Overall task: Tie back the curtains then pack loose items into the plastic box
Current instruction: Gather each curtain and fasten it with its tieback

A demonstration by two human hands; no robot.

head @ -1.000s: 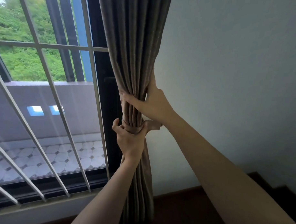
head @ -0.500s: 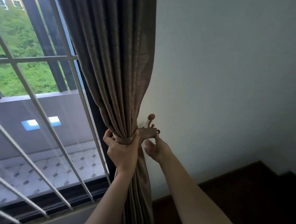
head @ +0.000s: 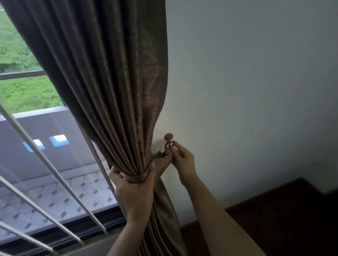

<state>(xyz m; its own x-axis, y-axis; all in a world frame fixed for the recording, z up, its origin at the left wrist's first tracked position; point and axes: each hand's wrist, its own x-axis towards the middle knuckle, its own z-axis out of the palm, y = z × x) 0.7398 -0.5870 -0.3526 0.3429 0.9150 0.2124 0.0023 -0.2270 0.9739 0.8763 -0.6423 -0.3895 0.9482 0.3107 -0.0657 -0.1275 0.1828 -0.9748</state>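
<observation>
Pale wall [head: 261, 92] meets a barred window [head: 21, 94]. Your left hand [head: 135, 191] clenches the gathered curtain [head: 108, 87] and its tieback [head: 135, 178]. At two o'clock, your right hand [head: 183, 161] pinches the tieback's end, with the hook [head: 168, 137] touching its fingers [head: 178, 147] at ten o'clock.

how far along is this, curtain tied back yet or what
Done: the curtain is gathered into a bunch with the tieback band wrapped round it. In hand: the left hand grips the bunch at the band while the right hand pinches the band's end at the wall hook; whether it is hooked on cannot be told. Left: the packing step; nothing to pack or pack into is in view.
</observation>
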